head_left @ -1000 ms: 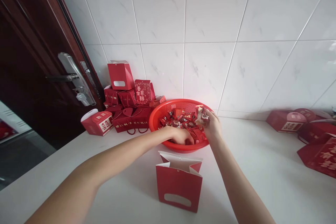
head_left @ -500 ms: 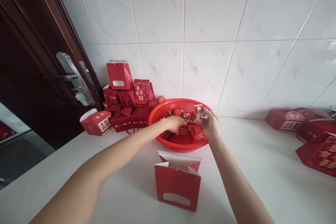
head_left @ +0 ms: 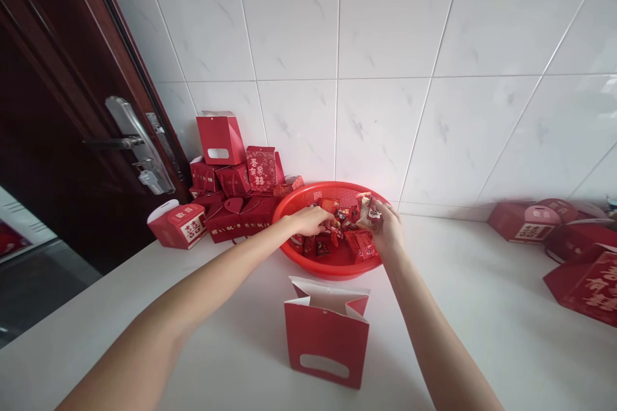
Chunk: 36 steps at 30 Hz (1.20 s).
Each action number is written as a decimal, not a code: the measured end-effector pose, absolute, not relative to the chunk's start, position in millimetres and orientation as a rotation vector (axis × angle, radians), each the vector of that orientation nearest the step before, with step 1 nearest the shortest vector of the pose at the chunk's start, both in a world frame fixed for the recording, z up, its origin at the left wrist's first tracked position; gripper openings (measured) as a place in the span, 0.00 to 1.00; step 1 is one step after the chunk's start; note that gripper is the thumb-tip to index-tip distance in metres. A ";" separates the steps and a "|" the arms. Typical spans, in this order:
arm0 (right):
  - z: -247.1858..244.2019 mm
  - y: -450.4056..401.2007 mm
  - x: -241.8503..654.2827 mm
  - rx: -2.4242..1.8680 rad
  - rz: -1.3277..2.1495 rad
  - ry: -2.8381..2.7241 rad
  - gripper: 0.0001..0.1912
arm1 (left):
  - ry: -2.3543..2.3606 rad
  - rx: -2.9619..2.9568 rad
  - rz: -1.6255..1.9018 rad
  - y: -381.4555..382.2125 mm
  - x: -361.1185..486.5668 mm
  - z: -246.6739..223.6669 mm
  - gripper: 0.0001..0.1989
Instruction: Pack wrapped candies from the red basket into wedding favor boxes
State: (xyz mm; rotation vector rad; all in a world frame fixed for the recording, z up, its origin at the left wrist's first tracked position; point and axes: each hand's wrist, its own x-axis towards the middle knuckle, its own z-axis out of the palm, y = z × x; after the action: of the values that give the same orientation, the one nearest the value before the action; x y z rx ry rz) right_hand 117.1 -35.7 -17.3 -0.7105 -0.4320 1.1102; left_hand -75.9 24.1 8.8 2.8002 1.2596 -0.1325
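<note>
A red plastic basket (head_left: pixel 284 205) holds several wrapped sweets (head_left: pixel 361 245) in red and printed wrappers. My left hand (head_left: pixel 311 221) reaches over its left side, fingers bent and drawn together down among the sweets; what they pinch, if anything, is hidden. At the right rim, my right hand (head_left: pixel 390 231) is closed on a beige and red snack packet (head_left: pixel 368 214), held up above the sweets. In front of the basket stands a red paper gift box (head_left: pixel 325 337), upright, its top open and an oval window low on its front.
Several red gift boxes (head_left: pixel 241 218) are stacked at the left against the tiled wall (head_left: pixel 299 128). More red boxes (head_left: pixel 525 221) lie at the far right of the white tabletop (head_left: pixel 463 270). A dark door with a metal handle (head_left: pixel 130 141) is on the left.
My left hand has shifted slightly back and to the left within the basket, uncovering sweets near the front. My right hand keeps the packet in about the same place.
</note>
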 end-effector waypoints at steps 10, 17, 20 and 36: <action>-14.4 -37.8 116.1 -0.723 1.118 -0.438 0.10 | 1.356 2.735 0.132 31.1 -75.8 0.8 0.15; -13.4 -37.4 116.8 -0.727 1.122 -0.422 0.08 | 1.400 2.684 0.257 30.5 -74.9 0.0 0.18; -12.1 -38.6 115.8 -0.731 1.124 -0.420 0.08 | 1.425 2.659 0.253 31.6 -75.6 -1.2 0.18; -12.1 -39.7 115.4 -0.736 1.112 -0.443 0.09 | 1.547 2.620 0.466 38.3 -78.3 -2.6 0.20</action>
State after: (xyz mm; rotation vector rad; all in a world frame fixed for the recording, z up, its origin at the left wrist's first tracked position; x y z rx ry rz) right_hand 115.4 -39.7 -12.1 -0.7360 -0.4427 1.1119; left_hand -78.3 38.3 -2.6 2.6201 1.5475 0.4658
